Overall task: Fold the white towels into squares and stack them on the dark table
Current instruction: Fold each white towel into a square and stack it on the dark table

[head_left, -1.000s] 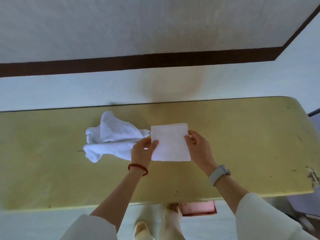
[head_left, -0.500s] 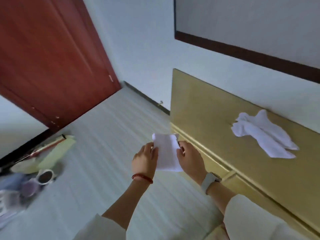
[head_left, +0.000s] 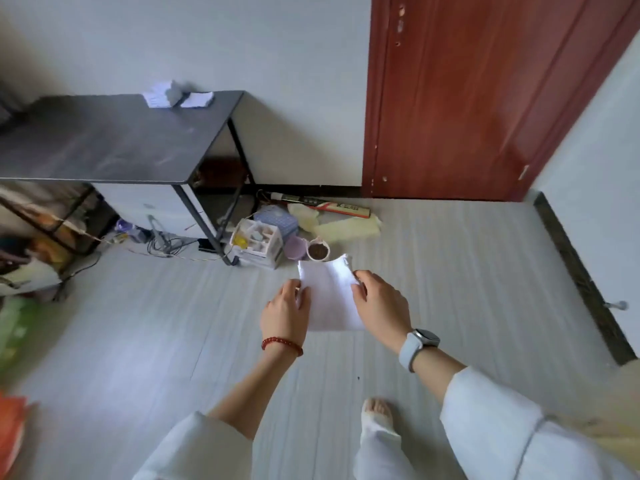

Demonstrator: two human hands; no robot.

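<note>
Left hand [head_left: 285, 308] pinching the left edge of a folded white towel [head_left: 330, 299], thumb on top, fingers curled beneath. Right hand [head_left: 379, 306] gripping the right edge the same way, fingers narrowly closed on the cloth. Towel held flat in the air above the pale plank floor [head_left: 450, 289], roughly square, one far corner slightly loose. Red bead bracelet [head_left: 281, 344] on the left wrist, grey smartwatch [head_left: 417, 344] on the right. At 12 o'clock just beyond the towel, a cup [head_left: 318, 250] with dark contents among floor clutter. At 10 o'clock, well apart, the dark table [head_left: 104, 143], with folded white towels [head_left: 178, 95] stacked at its far right corner. At 1 o'clock, a red-brown door [head_left: 485, 98].
</note>
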